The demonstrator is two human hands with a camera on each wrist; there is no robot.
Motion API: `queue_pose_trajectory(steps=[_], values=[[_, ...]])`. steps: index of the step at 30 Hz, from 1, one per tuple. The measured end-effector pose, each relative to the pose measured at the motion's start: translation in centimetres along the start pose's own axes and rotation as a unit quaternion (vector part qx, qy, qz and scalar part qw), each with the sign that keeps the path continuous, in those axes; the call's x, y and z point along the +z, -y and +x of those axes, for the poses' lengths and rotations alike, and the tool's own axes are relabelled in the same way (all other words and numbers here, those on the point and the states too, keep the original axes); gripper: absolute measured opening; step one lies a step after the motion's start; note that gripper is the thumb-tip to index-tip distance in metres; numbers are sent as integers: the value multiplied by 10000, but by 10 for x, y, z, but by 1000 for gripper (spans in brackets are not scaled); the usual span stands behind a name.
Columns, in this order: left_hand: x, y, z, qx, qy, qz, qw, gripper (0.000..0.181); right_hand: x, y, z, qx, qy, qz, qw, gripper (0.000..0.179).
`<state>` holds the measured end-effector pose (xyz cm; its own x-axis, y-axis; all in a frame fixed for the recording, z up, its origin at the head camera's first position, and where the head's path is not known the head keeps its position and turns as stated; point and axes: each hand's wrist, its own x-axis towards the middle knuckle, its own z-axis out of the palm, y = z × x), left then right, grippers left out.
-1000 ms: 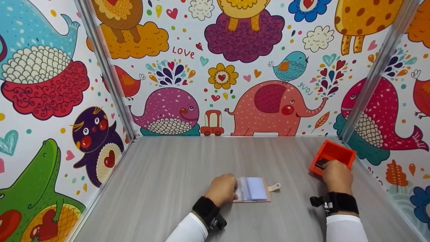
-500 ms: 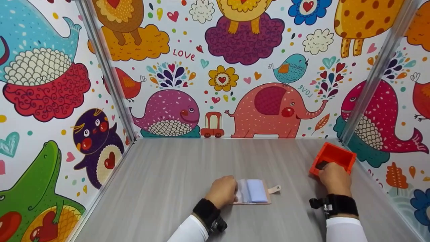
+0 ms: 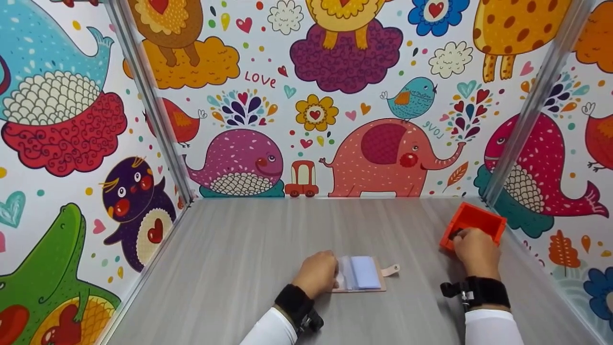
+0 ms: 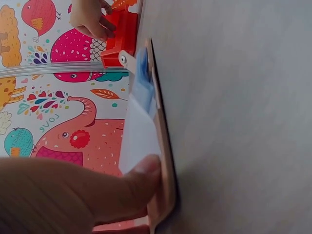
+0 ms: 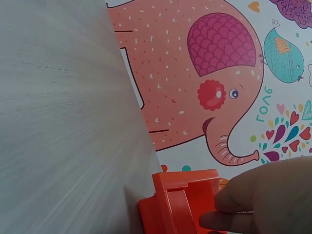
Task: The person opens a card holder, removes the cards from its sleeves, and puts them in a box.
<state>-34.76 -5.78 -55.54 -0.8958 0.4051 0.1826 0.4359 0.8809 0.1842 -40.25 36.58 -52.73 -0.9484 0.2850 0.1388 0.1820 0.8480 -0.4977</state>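
Observation:
An open card holder (image 3: pixel 366 272) lies on the table, with a pinkish cover, clear sleeves, a bluish-white stack of sleeves on its right half and a snap strap (image 3: pixel 391 270) pointing right. My left hand (image 3: pixel 317 273) grips its left edge; in the left wrist view the thumb (image 4: pixel 146 170) presses on the inner side. At the right, my right hand (image 3: pixel 476 249) reaches into an orange-red box (image 3: pixel 493 223). A small dark object (image 3: pixel 454 234) shows by its fingertips inside. In the right wrist view thumb and finger are close together, but whether they pinch anything is hidden.
The grey wood-grain table (image 3: pixel 249 230) is bounded by printed cartoon walls (image 3: pixel 311 143) at the back and both sides. Metal corner posts (image 3: pixel 158 115) stand where the walls meet. The box sits near the back right corner.
The right hand has shifted slightly left inside the box, and less of the dark object shows by its fingers. The left hand and card holder have stayed in place.

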Motion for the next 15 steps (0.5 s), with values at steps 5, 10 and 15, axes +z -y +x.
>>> queue_pose_trajectory(steps=[5, 10, 15], values=[[-2, -1, 4, -11, -5, 25, 10000, 36, 0, 2, 1, -295, -355, 58, 9989, 32], [-2, 1, 2, 57, 14, -23, 10000, 36, 4, 6, -1, -394, -525, 138, 9977, 30], [-4, 6, 0, 67, 83, -461, 9989, 29, 8, 24, -5, -597, -815, 268, 9945, 32]])
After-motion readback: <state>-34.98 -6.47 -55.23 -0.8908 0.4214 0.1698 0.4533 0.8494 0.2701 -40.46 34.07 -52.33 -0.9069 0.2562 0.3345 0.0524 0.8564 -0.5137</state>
